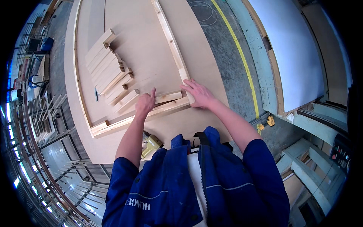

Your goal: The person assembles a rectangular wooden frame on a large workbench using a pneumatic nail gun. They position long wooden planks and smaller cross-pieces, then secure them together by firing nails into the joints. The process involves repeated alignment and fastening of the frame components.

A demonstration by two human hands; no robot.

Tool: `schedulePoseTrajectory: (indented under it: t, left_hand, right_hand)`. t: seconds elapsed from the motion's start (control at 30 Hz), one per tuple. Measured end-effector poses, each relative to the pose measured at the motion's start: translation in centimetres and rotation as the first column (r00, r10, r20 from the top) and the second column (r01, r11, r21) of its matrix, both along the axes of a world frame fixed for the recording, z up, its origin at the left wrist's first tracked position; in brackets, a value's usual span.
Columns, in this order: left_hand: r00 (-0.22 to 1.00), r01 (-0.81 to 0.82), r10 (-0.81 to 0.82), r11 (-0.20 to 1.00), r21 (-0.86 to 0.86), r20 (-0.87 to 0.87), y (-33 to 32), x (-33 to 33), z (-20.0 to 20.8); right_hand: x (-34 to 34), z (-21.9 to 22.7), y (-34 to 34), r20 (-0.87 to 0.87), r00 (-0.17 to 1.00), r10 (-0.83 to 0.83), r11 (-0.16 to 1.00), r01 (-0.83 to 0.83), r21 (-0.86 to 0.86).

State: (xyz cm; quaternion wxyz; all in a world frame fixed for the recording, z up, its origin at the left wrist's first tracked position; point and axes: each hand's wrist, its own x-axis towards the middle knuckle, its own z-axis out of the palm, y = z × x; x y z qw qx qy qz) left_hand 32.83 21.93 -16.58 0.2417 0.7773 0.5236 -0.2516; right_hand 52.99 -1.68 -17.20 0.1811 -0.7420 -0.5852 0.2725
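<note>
A large frame of pale wooden rails lies on a brown board. At its near right corner my right hand [199, 94] is closed round the end of the side rail [172, 43], fingers over a short pale block [184, 75] along it. My left hand [145, 103] is at the near rail [126, 122], beside a short wooden block [169, 97] that lies at an angle against that rail. Its fingers are curled and one digit points up; what lies under them is hidden. Several wooden blocks [109, 68] lie in a staggered row inside the frame, to the left.
A yellowish nail gun [152, 143] sits between the board's near edge and my body. A dark pen-like object [96, 94] lies near the left rail. Beyond the board [204, 49] at right run a yellow floor line [242, 53] and a machine with a white panel [291, 49].
</note>
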Motion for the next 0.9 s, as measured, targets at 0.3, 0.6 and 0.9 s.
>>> schedulePoseTrajectory:
  t: [0.3, 0.6, 0.9]
  left_hand:
    - [0.981, 0.172, -0.186, 0.967, 0.189, 0.058, -2.7, 0.1, 2.1]
    - [0.821, 0.127, -0.213, 0.972, 0.195, 0.529, -4.6, -0.9, -0.8]
    - [0.81, 0.246, -0.305, 0.952, 0.182, 0.501, -4.5, -0.7, 0.9]
  right_hand:
    - [0.7, 0.4, 0.5, 0.093, 0.994, 0.064, 0.997, -0.06, -0.041]
    - [1.1, 0.4, 1.4, 0.11, 0.985, 0.131, 0.989, -0.122, -0.083]
    - [1.3, -1.0, 1.1, 0.041, 0.989, 0.141, 0.988, -0.137, -0.075]
